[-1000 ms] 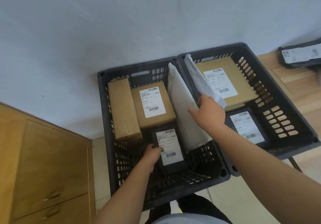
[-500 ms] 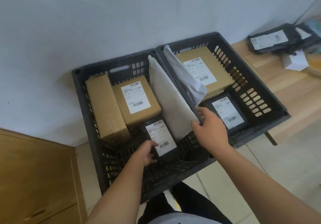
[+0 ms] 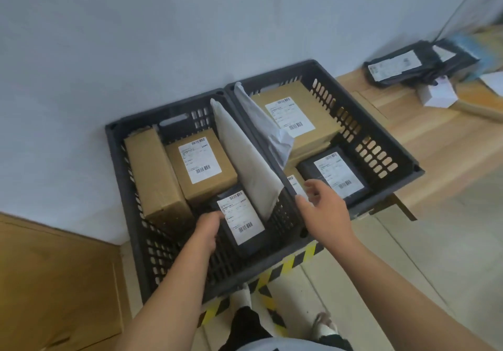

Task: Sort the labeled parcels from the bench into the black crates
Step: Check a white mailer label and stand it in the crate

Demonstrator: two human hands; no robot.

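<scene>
Two black crates stand side by side against the wall, the left crate point(image 3: 117, 143) and the right crate point(image 3: 394, 138). My left hand point(image 3: 208, 230) grips the left edge of a black labelled parcel point(image 3: 245, 222) lying at the front of the left crate. My right hand point(image 3: 324, 209) hovers over the shared rim between the crates with relaxed fingers, holding nothing. The left crate also holds two brown boxes point(image 3: 201, 165) and a white mailer point(image 3: 245, 154) leaning on its right wall. In the right crate are a grey mailer point(image 3: 269, 132), a brown box point(image 3: 296, 116) and a black parcel point(image 3: 337, 173).
The wooden bench point(image 3: 435, 138) runs off to the right, with black labelled parcels point(image 3: 408, 64) and a small white box point(image 3: 441, 92) at its far end. A wooden cabinet point(image 3: 54, 282) stands at the left. Yellow-black tape point(image 3: 285, 269) marks the floor below.
My right hand drew back from the leaning mailers to the near end of the shared rim. My left hand stayed on the black parcel. The view swung to the right.
</scene>
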